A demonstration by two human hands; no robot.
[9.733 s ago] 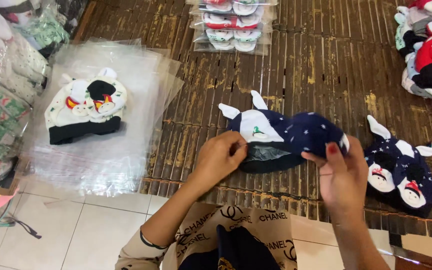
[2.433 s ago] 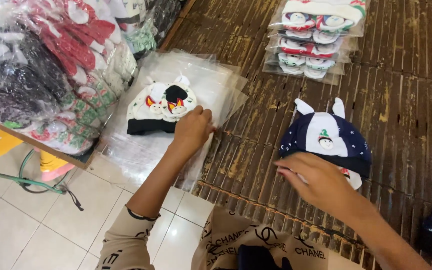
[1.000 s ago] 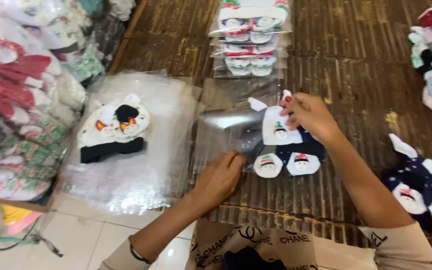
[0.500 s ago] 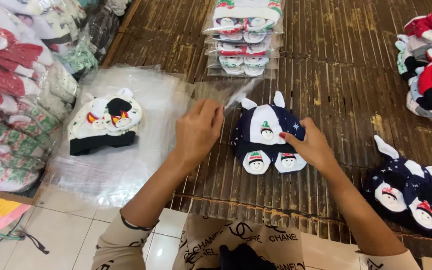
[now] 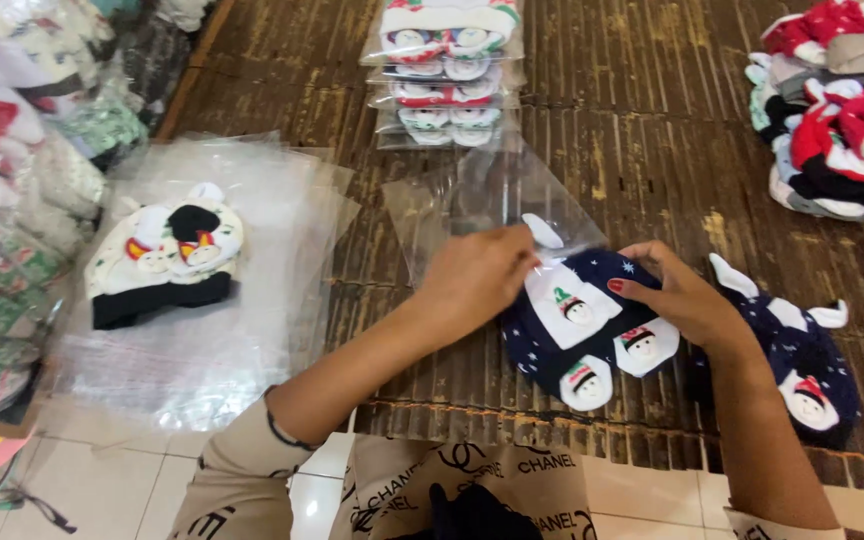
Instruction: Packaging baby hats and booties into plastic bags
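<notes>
On the slatted bamboo floor (image 5: 652, 150), left hand (image 5: 472, 280) pinches a flimsy clear bag (image 5: 482, 195) while right hand (image 5: 682, 300) grips the soft, light navy hat set (image 5: 582, 330) by its edge.

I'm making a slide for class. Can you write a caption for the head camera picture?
Left hand holds a clear plastic bag while right hand steadies a navy snowman hat on a slatted bamboo table.

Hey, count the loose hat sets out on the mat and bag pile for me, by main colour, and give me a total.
Navy hat sets: 2, one between the left hand and right hand at, one by the right forearm.
White hat sets with a black brim: 1, on the clear bags.
Total: 3
</notes>
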